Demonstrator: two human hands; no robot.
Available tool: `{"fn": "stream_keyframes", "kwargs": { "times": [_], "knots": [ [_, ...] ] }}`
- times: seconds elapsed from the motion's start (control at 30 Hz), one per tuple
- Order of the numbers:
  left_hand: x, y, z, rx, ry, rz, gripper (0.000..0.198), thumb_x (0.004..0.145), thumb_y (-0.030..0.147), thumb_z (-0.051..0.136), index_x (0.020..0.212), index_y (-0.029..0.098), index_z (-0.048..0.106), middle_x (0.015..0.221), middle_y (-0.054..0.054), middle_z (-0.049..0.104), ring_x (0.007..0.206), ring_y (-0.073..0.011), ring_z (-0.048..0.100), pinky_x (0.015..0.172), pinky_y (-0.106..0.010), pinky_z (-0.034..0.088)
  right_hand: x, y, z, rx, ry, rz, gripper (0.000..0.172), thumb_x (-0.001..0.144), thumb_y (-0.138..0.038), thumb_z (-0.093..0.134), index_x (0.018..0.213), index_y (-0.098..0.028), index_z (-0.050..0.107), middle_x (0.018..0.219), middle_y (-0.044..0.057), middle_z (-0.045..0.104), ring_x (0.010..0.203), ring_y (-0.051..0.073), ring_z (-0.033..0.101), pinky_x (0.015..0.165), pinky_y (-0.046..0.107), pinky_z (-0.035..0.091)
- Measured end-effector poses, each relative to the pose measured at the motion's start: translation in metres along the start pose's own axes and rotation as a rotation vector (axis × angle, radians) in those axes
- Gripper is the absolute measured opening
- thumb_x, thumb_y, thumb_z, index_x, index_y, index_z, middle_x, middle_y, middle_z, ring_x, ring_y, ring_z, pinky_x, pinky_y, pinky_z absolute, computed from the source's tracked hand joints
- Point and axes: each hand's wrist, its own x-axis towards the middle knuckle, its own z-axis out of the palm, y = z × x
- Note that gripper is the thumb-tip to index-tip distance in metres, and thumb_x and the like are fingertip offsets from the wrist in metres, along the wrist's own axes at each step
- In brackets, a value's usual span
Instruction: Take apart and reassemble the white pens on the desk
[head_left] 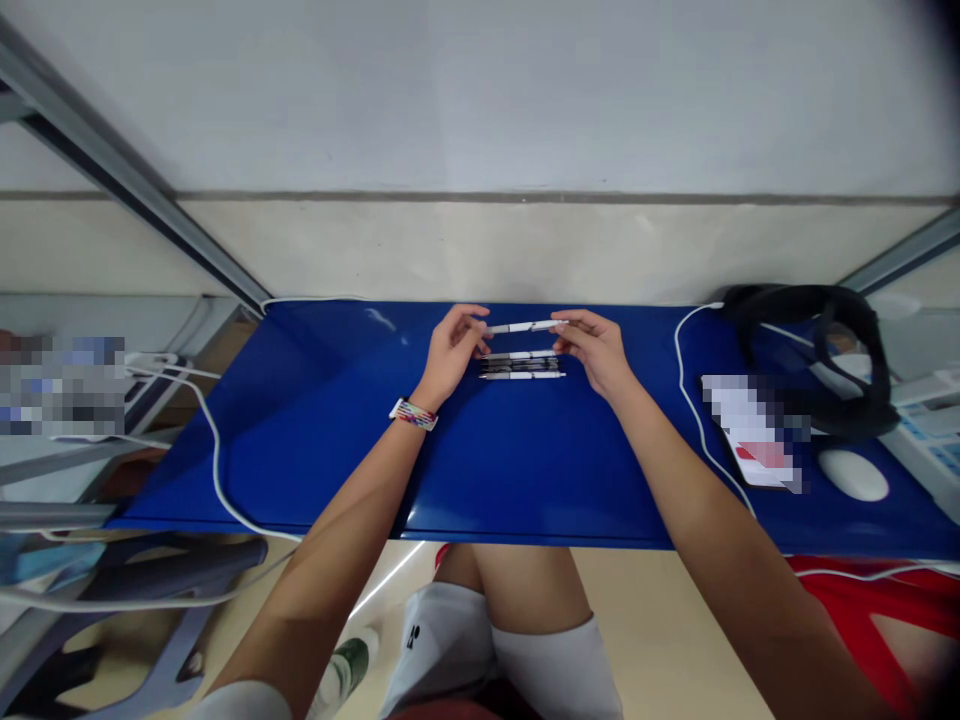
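My left hand and my right hand hold one white pen level between them, each pinching an end, a little above the blue table. My left wrist wears a colourful band. Just below the held pen, several more pens lie side by side in a neat row on the table, between my two hands.
A white cable runs along the table's left edge, another curves at the right. At the right lie a black strap or headset, a phone and a white mouse. A wall stands behind the table.
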Motion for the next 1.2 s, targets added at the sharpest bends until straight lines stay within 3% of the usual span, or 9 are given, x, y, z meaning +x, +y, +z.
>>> {"fn": "stream_keyframes", "kwargs": {
  "times": [0.07, 0.23, 0.67, 0.8, 0.97, 1.07, 1.2],
  "knots": [
    [0.0, 0.002, 0.001, 0.027, 0.005, -0.02, 0.02, 0.104, 0.038, 0.071, 0.116, 0.022, 0.073, 0.079, -0.002, 0.074, 0.065, -0.0133, 0.07, 0.06, -0.025, 0.056, 0.0, 0.0, 0.0, 0.007, 0.003, 0.002, 0.033, 0.074, -0.043, 0.097, 0.101, -0.026, 0.088, 0.086, 0.002, 0.079, 0.069, 0.016, 0.069, 0.068, 0.034, 0.061],
    [-0.001, 0.006, 0.002, 0.089, 0.008, 0.015, 0.019, 0.098, 0.034, 0.079, 0.111, 0.021, 0.074, 0.095, -0.005, 0.08, 0.083, -0.0175, 0.08, 0.067, -0.026, 0.058, 0.001, 0.002, -0.001, 0.019, 0.019, -0.007, 0.03, 0.074, -0.038, 0.097, 0.1, -0.026, 0.088, 0.077, 0.0, 0.074, 0.068, 0.015, 0.069, 0.067, 0.032, 0.06],
    [0.0, 0.007, 0.001, 0.115, 0.032, 0.03, 0.019, 0.094, 0.028, 0.081, 0.111, 0.021, 0.075, 0.098, -0.005, 0.082, 0.081, -0.0183, 0.081, 0.071, -0.029, 0.062, 0.001, 0.002, -0.004, 0.036, 0.002, -0.005, 0.029, 0.077, -0.037, 0.096, 0.102, -0.026, 0.088, 0.085, 0.002, 0.077, 0.07, 0.016, 0.068, 0.067, 0.032, 0.06],
    [-0.001, 0.008, 0.002, 0.07, 0.02, 0.009, 0.031, 0.093, 0.031, 0.084, 0.12, 0.022, 0.072, 0.107, -0.007, 0.084, 0.08, -0.0189, 0.082, 0.072, -0.031, 0.065, 0.001, -0.002, -0.002, 0.173, -0.048, 0.079, 0.029, 0.083, -0.037, 0.09, 0.11, -0.025, 0.086, 0.088, 0.002, 0.076, 0.075, 0.016, 0.069, 0.072, 0.031, 0.062],
    [0.0, 0.009, 0.002, 0.021, 0.036, -0.007, 0.034, 0.09, 0.035, 0.089, 0.117, 0.021, 0.072, 0.116, -0.01, 0.086, 0.081, -0.0194, 0.083, 0.071, -0.031, 0.066, 0.0, -0.011, 0.0, 0.427, -0.126, 0.252, 0.03, 0.097, -0.04, 0.071, 0.119, -0.022, 0.081, 0.09, 0.003, 0.079, 0.075, 0.016, 0.069, 0.075, 0.03, 0.065],
    [0.0, 0.01, 0.003, -0.024, 0.054, -0.018, 0.035, 0.088, 0.036, 0.09, 0.114, 0.021, 0.074, 0.118, -0.011, 0.086, 0.08, -0.0188, 0.083, 0.07, -0.03, 0.064, -0.001, -0.015, 0.0, 0.511, -0.163, 0.32, 0.034, 0.1, -0.039, 0.063, 0.125, -0.022, 0.078, 0.103, 0.006, 0.084, 0.076, 0.016, 0.07, 0.069, 0.027, 0.065],
    [0.0, 0.012, 0.004, -0.048, 0.035, -0.041, 0.033, 0.088, 0.038, 0.091, 0.113, 0.02, 0.079, 0.116, -0.01, 0.086, 0.084, -0.0192, 0.083, 0.074, -0.031, 0.065, -0.004, -0.016, 0.003, 0.502, -0.213, 0.368, 0.04, 0.1, -0.041, 0.06, 0.128, -0.02, 0.079, 0.122, 0.01, 0.084, 0.073, 0.016, 0.068, 0.05, 0.022, 0.054]
  ]
}}
